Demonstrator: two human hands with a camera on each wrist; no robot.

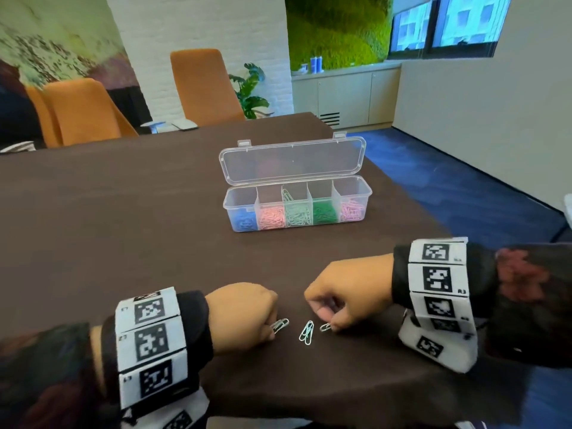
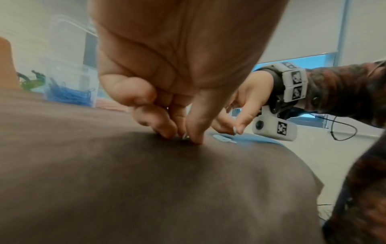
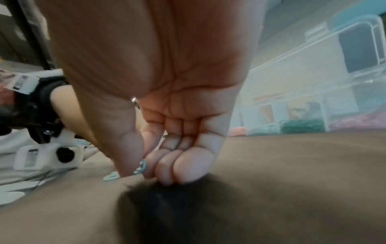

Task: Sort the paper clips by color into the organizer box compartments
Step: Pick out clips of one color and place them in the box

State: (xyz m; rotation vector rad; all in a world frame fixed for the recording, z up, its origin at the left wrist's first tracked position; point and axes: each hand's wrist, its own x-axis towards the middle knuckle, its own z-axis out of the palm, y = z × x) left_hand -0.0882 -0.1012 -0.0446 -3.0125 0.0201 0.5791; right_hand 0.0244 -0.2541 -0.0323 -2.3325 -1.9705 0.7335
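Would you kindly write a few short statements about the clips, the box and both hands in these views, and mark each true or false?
1. The clear plastic organizer box has its lid open. True.
2. The left hand pinches a pale paper clip down at the brown table. True.
3. The right hand is dropping a clip into the box. False: it is down at the table, pinching a small pale clip.
4. No loose clips lie between the hands. False: light blue clips lie there.
5. The blue clips fill the box's rightmost compartment. False: they are in the leftmost one; the rightmost holds pink clips.
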